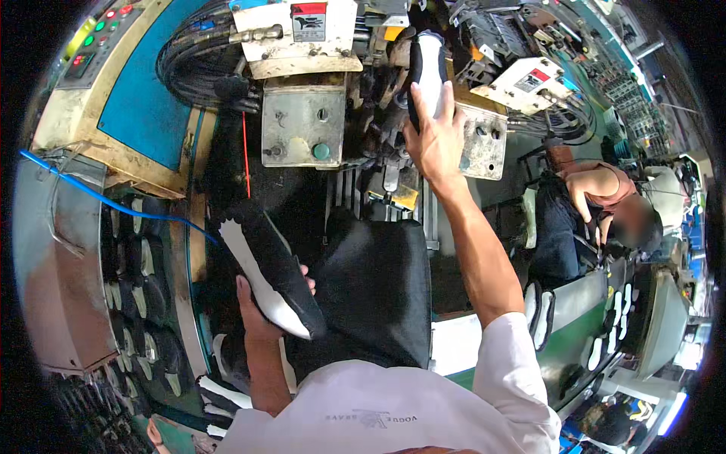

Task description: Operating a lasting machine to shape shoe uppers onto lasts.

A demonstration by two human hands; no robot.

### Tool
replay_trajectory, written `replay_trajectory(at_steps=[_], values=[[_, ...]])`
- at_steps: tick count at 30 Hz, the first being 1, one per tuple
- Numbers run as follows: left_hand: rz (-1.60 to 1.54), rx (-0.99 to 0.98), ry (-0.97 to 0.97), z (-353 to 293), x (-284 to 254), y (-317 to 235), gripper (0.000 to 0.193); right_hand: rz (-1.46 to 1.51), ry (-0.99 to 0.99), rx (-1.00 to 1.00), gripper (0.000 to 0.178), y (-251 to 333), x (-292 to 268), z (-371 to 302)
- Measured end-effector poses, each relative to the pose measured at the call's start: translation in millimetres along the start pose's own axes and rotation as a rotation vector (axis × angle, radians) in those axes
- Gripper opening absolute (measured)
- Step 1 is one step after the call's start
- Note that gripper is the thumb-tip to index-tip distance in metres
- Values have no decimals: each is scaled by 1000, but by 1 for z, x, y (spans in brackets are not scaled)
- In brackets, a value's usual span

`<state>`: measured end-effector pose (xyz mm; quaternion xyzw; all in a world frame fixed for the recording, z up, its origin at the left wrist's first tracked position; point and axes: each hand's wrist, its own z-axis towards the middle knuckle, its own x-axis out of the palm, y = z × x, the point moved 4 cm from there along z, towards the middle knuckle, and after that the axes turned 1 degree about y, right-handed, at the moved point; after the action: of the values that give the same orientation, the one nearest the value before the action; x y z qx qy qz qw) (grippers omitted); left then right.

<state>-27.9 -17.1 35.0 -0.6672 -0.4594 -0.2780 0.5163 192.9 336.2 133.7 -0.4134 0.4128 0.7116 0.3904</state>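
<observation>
My left hand [259, 321] grasps the near shoe [261, 280] at near left, white face towards me. I judge it light, soft in the black upper, stiffer along the white; both sides at the middle should hold best. It covers part of my grip. Farther, at the machine [302, 125], my right hand [437, 144] lies spread on the far shoe [429, 64]; whether it's clenched, I cannot tell. Its underside is hidden.

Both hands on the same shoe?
No: the left hand holds one black-and-white shoe, while the right hand is on a second shoe farther up the picture.
</observation>
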Motion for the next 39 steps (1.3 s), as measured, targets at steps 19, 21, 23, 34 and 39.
replay_trajectory(at_steps=[19, 21, 23, 34, 39], values=[[363, -297, -322, 79, 13, 67, 74, -167, -409, -399, 56, -27, 31, 144], [405, -338, -448, 87, 8, 70, 64, -241, -447, -413, 48, -31, 33, 158], [421, -346, -467, 97, 10, 70, 65, -212, -463, -423, 48, -20, 30, 160], [334, -373, -85, 105, 16, 63, 66, -260, -525, -385, 46, -3, 10, 180], [358, -199, -241, 26, 5, 34, 85, 9, -428, -423, 65, -17, -5, 157]])
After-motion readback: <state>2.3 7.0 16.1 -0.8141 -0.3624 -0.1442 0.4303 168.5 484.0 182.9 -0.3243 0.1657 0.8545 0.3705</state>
